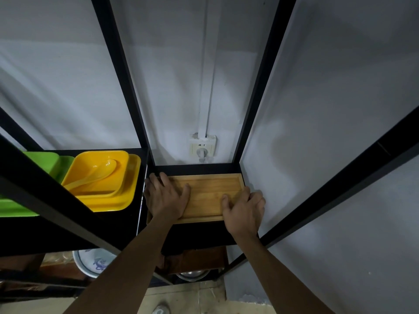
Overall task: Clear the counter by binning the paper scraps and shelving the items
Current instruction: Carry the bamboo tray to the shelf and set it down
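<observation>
A flat wooden tray (208, 191) with a raised rim lies on the top shelf of a narrow black metal rack (197, 232). My left hand (164, 198) grips the tray's left end, fingers over the rim and thumb lying on its inside face. My right hand (243, 209) holds the tray's near right corner, thumb on top and fingers wrapped around the outer edge. Both forearms reach up from below. No paper scraps are in view.
On the neighbouring rack to the left sit a yellow square bowl (102, 177) with a yellow spoon inside and a green dish (43, 162). A wall socket (201, 148) is behind the tray. Lower shelves hold a blue-patterned plate (95, 261) and a metal bowl (192, 275).
</observation>
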